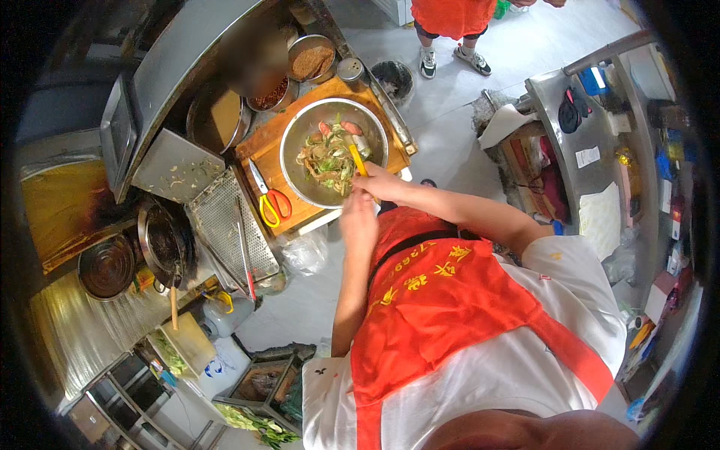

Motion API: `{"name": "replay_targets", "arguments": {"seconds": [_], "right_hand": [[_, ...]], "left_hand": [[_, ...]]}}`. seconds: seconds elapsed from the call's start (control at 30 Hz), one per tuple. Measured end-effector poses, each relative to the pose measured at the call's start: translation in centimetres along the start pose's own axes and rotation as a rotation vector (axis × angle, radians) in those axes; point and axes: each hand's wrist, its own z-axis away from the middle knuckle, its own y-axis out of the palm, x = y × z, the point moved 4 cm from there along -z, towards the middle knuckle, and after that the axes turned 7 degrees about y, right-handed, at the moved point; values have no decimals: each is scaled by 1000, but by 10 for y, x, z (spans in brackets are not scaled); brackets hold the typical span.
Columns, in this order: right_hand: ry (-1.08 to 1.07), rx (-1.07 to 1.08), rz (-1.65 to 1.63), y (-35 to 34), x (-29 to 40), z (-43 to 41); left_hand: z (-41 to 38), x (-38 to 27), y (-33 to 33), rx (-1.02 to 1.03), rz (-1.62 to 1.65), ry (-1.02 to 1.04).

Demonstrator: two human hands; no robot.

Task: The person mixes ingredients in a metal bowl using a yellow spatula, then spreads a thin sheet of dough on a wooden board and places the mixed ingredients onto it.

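A steel mixing bowl (291, 174) sits on a wooden cutting board (256, 147). Inside lie mixed sliced greens (332, 160) and several reddish pieces (351, 128). My right hand (376, 181) is closed around a yellow handle (356, 157) at the bowl's near right rim; the tool's far end is in the food, its shape hard to tell. My left hand (360, 214) is motion-blurred just outside the near rim, close against the right hand. Whether it holds anything cannot be made out. Scissors (270, 194) with red and yellow handles lie on the board, left of the bowl.
Behind the board stand a bowl of brown powder (311, 58), a shaker (350, 70) and a pot (194, 121). A perforated tray (236, 225) and a pan (163, 244) are at left. Another person (450, 22) stands beyond a bin (392, 81). Steel shelving (585, 152) runs along the right.
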Motion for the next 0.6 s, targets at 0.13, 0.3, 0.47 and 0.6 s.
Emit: {"name": "replay_targets", "arguments": {"seconds": [0.13, 0.3, 0.47, 0.6], "right_hand": [[-88, -343, 582, -28, 24, 7], [-422, -625, 1190, -51, 58, 4], [-351, -583, 1337, -69, 55, -18], [-521, -597, 1275, -76, 57, -24]], "left_hand": [[-10, 88, -72, -393, 137, -175], [-54, 200, -117, -73, -652, -517], [-84, 231, -119, -34, -924, -662], [-95, 247, -122, 177, -990, -665]]}}
